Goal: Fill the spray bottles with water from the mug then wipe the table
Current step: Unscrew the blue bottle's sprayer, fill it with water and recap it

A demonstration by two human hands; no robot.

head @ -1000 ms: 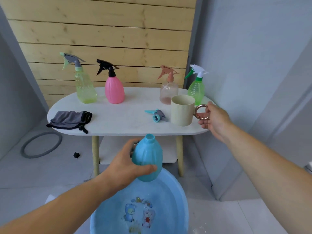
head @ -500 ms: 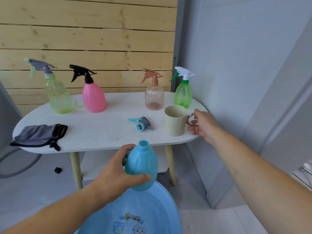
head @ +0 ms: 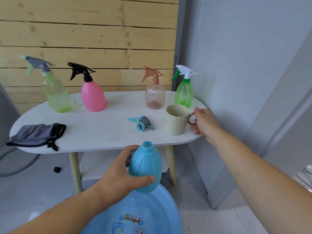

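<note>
My left hand grips an uncapped blue bottle upright, in front of the table and above a blue basin. Its blue and grey spray head lies on the white table. My right hand pinches the copper handle of the cream mug, which stands near the table's right end. Along the back stand a yellow-green bottle, a pink bottle, a clear peach bottle and a green bottle, all capped. A grey cloth lies at the table's left.
A grey wall stands close to the table's right end and a wooden slat wall runs behind it. A lower shelf sits under the tabletop. A grey hose and a small black piece lie on the floor at left.
The view has shifted, so the table sits more to the left and nearer. My right hand stays on the mug's handle and my left hand still holds the blue bottle.
</note>
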